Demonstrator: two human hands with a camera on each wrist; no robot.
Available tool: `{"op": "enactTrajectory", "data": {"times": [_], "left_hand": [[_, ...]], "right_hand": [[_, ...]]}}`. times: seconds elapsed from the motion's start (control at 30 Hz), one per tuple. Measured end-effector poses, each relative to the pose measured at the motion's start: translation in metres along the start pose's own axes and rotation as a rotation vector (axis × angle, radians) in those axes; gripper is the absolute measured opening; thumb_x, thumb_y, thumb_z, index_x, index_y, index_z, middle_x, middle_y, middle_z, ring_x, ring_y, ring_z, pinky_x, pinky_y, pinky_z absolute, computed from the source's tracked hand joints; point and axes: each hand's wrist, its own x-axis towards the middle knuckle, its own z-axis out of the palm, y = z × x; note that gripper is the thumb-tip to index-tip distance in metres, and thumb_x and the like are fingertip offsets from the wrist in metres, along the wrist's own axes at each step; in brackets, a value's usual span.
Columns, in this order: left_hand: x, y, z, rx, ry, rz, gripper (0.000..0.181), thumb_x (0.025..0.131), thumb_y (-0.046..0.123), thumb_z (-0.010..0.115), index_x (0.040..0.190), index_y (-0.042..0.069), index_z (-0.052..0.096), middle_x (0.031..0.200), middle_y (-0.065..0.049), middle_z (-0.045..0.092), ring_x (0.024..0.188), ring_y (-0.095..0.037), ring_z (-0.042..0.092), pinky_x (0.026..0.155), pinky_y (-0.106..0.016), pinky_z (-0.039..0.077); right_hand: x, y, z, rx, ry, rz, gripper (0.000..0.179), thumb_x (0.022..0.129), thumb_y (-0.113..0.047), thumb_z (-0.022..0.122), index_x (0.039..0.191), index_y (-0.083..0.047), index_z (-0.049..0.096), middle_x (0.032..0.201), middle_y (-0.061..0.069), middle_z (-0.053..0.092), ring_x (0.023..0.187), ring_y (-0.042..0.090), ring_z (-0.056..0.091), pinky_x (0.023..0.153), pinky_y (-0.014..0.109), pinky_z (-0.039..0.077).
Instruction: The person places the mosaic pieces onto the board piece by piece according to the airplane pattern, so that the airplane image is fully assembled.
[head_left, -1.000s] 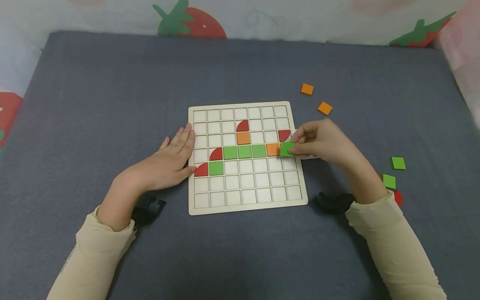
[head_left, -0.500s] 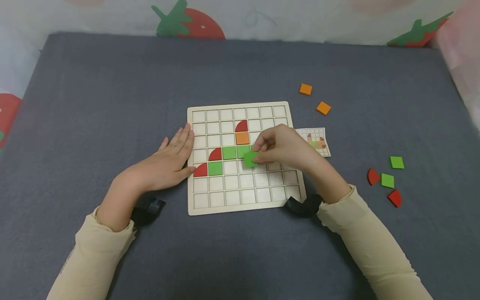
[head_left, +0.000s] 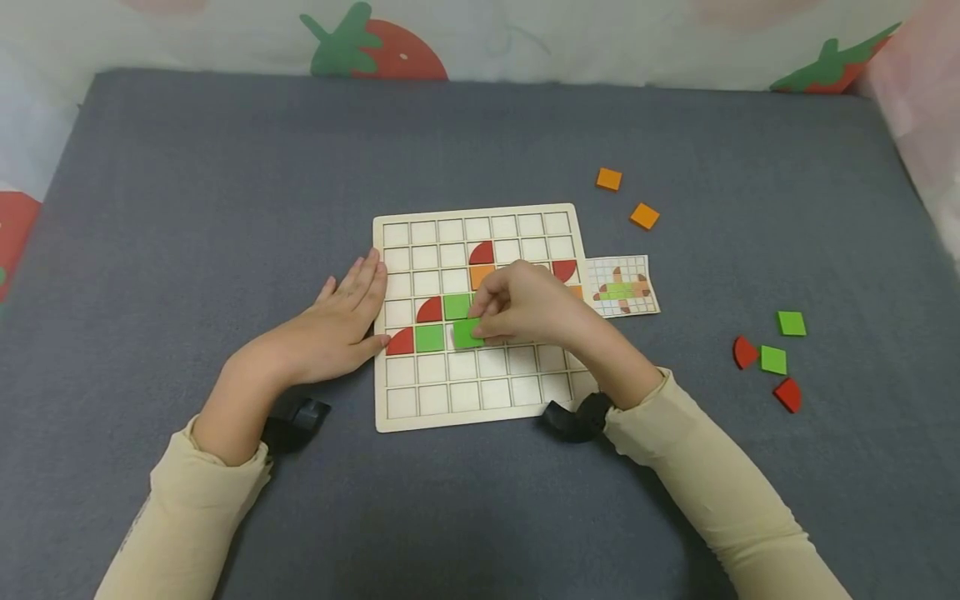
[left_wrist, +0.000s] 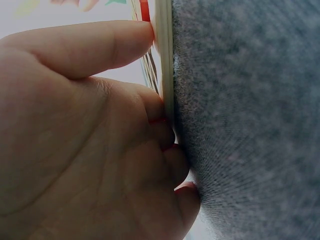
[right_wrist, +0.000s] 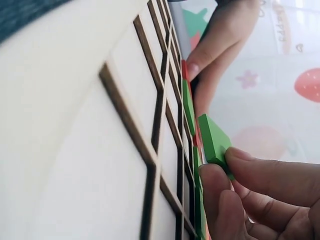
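Note:
Between thumb and fingers my right hand (head_left: 525, 304) pinches a green square tile (head_left: 467, 334), also seen in the right wrist view as a thick green tile (right_wrist: 214, 140). It hovers close over the wooden grid board (head_left: 420, 421), just right of a green tile (head_left: 430, 337) lying in its cell. My left hand (head_left: 322, 333) lies along the board's left edge, fingers straight, thumb tip by a red quarter-circle tile (head_left: 401, 341). Other tiles on the board are a second red quarter-circle (head_left: 430, 310), a green square (head_left: 456, 307) and an orange square (head_left: 482, 277); my right hand hides part of the row.
A small pattern card (head_left: 621, 286) lies against the board's right side. Behind it are two orange tiles (head_left: 644, 216). Farther right lie two green squares (head_left: 773, 360) and two red quarter-circles (head_left: 788, 395) on the grey cloth (head_left: 225, 167).
My right hand has carried the green tile leftward, from the board's right edge to beside the green tile in the lower row. The pattern card has come into sight. My left hand stays put.

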Motion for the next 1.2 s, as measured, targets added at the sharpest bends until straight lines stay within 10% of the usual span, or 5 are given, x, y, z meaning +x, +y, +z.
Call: {"op": "enactTrajectory", "data": {"times": [1.2], "left_hand": [[-0.0005,0.0006,-0.0003,0.001,-0.004,-0.006,0.076,0.100,0.025,0.043,0.147,-0.005,-0.009,0.153,-0.018,-0.019,0.141,-0.032,-0.014,0.111,-0.054,0.000]], "right_hand": [[0.0041,-0.0053,0.0087,-0.085,0.026,0.018,0.010,0.076,-0.008,0.078,0.082,-0.007,0.070,0.065,0.000,0.066,0.059,0.012,0.063,0.067,0.028,0.047]]}}
